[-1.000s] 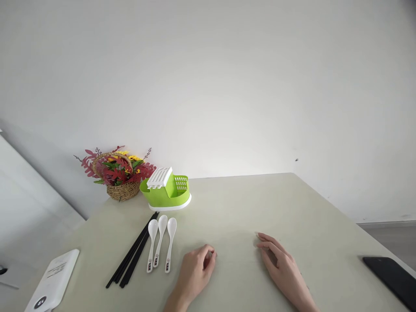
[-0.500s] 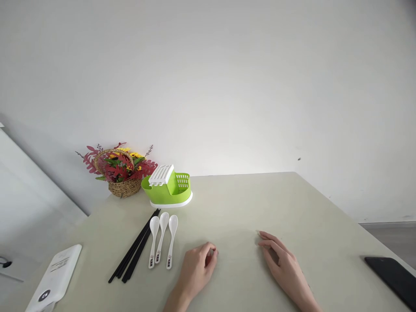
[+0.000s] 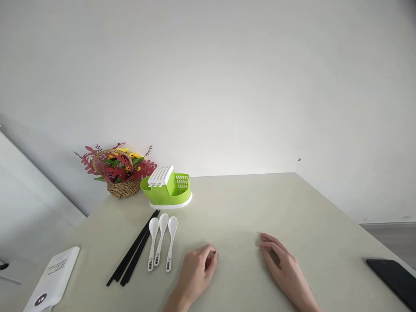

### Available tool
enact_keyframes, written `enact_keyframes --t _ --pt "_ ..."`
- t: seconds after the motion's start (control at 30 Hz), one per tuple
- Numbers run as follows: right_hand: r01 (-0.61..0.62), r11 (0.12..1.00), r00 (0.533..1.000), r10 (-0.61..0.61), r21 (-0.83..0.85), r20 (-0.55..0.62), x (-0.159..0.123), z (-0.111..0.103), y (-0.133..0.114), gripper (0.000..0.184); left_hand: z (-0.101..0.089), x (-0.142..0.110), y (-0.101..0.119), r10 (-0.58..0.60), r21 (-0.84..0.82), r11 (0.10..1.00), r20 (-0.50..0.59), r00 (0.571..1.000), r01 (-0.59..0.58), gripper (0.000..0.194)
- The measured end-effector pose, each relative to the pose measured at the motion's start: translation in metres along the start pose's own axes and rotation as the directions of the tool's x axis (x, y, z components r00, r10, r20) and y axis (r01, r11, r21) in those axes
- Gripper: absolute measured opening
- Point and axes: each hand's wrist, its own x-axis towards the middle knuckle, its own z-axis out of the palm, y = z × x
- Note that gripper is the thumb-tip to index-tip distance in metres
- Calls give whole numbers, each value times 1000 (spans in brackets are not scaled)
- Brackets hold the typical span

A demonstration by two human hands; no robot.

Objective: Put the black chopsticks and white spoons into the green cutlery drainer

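Observation:
My left hand (image 3: 196, 273) rests on the pale table (image 3: 234, 208) with its fingers loosely curled and nothing in them. My right hand (image 3: 282, 264) lies beside it, fingers stretched out flat on the tabletop. Just left of my left hand lie three white spoons (image 3: 161, 242) side by side, and next to them a bundle of black chopsticks (image 3: 133, 249). Behind these stands a green cutlery holder (image 3: 167, 192) with a white slotted insert.
A wicker basket of red and yellow flowers (image 3: 119, 171) stands at the far left corner against the wall. A white device (image 3: 53, 277) lies at the near left edge. A black phone (image 3: 391, 277) lies at the near right edge.
Both hands stay where they were. Only the camera has shifted slightly.

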Motion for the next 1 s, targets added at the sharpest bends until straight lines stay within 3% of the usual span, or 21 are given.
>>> enact_keyframes --t 0.5,1.0 --pt "-1 1000 999 1 2 -38 -3 -3 -12 28 -1 -1 1 8 -24 1000 -21 1000 -8 23" --pt "11 1000 999 -11 -2 -37 -3 -3 -6 26 0 -3 1 -10 -48 999 -21 1000 9 24"
